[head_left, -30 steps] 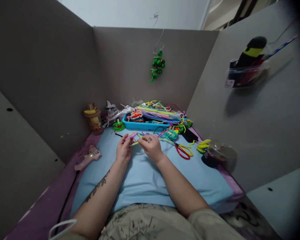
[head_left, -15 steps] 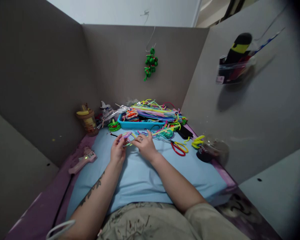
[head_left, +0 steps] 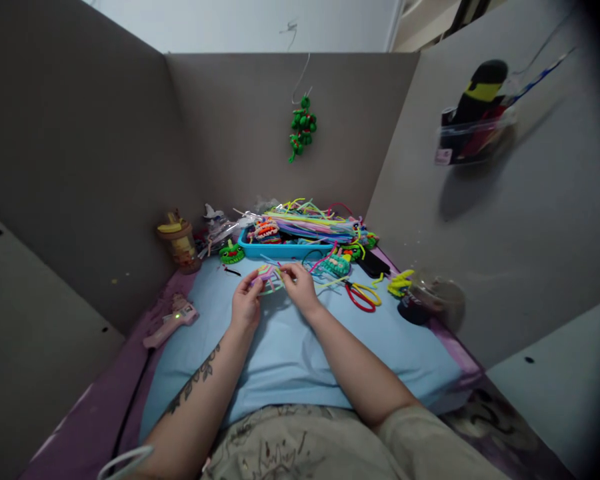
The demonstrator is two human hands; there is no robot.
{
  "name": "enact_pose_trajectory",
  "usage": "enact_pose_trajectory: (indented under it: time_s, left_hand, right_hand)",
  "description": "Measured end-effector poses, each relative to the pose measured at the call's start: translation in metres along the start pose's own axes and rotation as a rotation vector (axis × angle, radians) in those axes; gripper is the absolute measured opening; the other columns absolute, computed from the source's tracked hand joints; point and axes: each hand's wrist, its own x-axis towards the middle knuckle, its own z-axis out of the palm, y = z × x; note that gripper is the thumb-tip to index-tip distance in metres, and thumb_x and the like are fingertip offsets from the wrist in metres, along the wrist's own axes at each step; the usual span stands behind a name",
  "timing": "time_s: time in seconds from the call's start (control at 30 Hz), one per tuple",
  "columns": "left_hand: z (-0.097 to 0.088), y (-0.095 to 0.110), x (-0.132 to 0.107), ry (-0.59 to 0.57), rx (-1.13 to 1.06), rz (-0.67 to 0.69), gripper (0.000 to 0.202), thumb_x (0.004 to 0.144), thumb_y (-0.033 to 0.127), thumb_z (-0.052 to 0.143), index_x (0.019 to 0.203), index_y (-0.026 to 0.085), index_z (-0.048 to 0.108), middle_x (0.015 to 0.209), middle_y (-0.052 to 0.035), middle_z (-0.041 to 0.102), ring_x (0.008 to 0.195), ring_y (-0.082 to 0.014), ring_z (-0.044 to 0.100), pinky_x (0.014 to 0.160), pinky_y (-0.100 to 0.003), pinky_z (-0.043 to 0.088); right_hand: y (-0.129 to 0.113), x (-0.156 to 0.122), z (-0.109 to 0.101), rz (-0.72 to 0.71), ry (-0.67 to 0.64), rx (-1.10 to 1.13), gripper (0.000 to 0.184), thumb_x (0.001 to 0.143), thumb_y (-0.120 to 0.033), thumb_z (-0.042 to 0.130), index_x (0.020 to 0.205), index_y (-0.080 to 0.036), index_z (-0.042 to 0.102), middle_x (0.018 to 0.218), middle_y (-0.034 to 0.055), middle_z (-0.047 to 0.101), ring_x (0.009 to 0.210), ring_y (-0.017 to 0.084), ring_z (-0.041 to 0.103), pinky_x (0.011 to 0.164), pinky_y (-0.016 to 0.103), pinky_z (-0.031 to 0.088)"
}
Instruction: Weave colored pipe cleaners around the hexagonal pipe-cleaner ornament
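Note:
A small pastel piece bent from pipe cleaners (head_left: pixel 271 277), in purple, yellow and green, is held up between both hands. My left hand (head_left: pixel 247 300) pinches its left side with the thumb in front. My right hand (head_left: pixel 301 288) is closed at its right side, fingertips together on a strand. Loose pipe cleaner ends stick out past the fingers. Just behind lies a teal pipe-cleaner figure (head_left: pixel 336 264). Pliers or cutters with red and yellow handles (head_left: pixel 363 296) rest to the right on the blue cloth (head_left: pixel 300 360).
A blue tray (head_left: pixel 285 251) heaped with pipe cleaners (head_left: pixel 305 225) stands at the back. Green figures (head_left: pixel 231 253) sit beside it. To the left are a pink glue gun (head_left: pixel 173 323) and a brown cup (head_left: pixel 180 247). A black phone-like object (head_left: pixel 373 264) and yellow pieces (head_left: pixel 401 283) lie right.
My right hand has drawn in lower, its raised finger now folded down to the piece. The piece is turned so more of its coloured strands show.

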Motion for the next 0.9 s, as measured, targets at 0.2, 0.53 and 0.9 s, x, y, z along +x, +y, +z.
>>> enact_pose_trajectory:
  time_s: [0.2,0.53,0.9]
  left_hand:
    - [0.001,0.000,0.000,0.007,0.010,0.024,0.047,0.052,0.028,0.083,0.094,0.015,0.066,0.085,-0.0045,0.070,0.069,-0.0125,0.063,0.068,-0.024,0.047]
    - [0.003,-0.002,-0.002,-0.027,0.023,0.026,0.046,0.055,0.027,0.082,0.096,0.015,0.066,0.087,-0.0047,0.069,0.070,-0.0118,0.062,0.071,-0.024,0.046]
    - [0.000,-0.005,0.001,-0.162,0.065,-0.045,0.048,0.060,0.024,0.079,0.105,0.017,0.063,0.091,-0.0053,0.069,0.079,-0.0130,0.062,0.080,-0.026,0.044]
  right_hand:
    - [-0.002,-0.004,0.011,0.048,-0.035,0.066,0.016,0.078,-0.018,0.049,0.083,-0.017,0.064,0.080,0.0037,0.059,0.073,0.016,0.056,0.068,0.028,0.045]
    - [0.000,-0.007,0.016,0.150,-0.037,0.159,0.012,0.076,-0.027,0.055,0.074,-0.018,0.063,0.071,0.0012,0.059,0.069,0.015,0.053,0.065,0.027,0.044]
    - [0.008,-0.002,0.014,0.268,-0.051,0.298,0.017,0.074,-0.033,0.055,0.072,-0.017,0.062,0.062,-0.0010,0.059,0.057,0.013,0.052,0.057,0.025,0.043]
